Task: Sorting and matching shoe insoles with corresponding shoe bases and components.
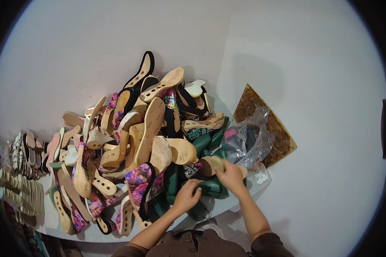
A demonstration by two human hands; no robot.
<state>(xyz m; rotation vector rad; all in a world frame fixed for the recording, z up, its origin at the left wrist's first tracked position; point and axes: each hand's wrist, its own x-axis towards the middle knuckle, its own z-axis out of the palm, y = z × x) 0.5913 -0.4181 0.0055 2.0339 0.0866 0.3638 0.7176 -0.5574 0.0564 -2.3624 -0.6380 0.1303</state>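
Observation:
My left hand (187,197) is at the near right of a heap of shoe parts, its thumb and fingers closed around the end of a dark green shoe last (213,187). Just right of it, my right hand (231,177) pinches a small tan rounded sole piece (217,163) above the lasts. Beneath that piece lies a beige insole (207,166), partly covered. More green lasts (171,184) lie beside my left hand. Left of them, a wedge sole (140,182) wrapped in purple floral fabric leans on the heap.
Wooden and beige wedge soles (150,128) pile high on the white table (85,236). Clear plastic bags (253,143) lie to the right, against a brown mottled square board (285,145). Stacked pale soles (30,197) stand at the far left. White walls (180,34) close off the back.

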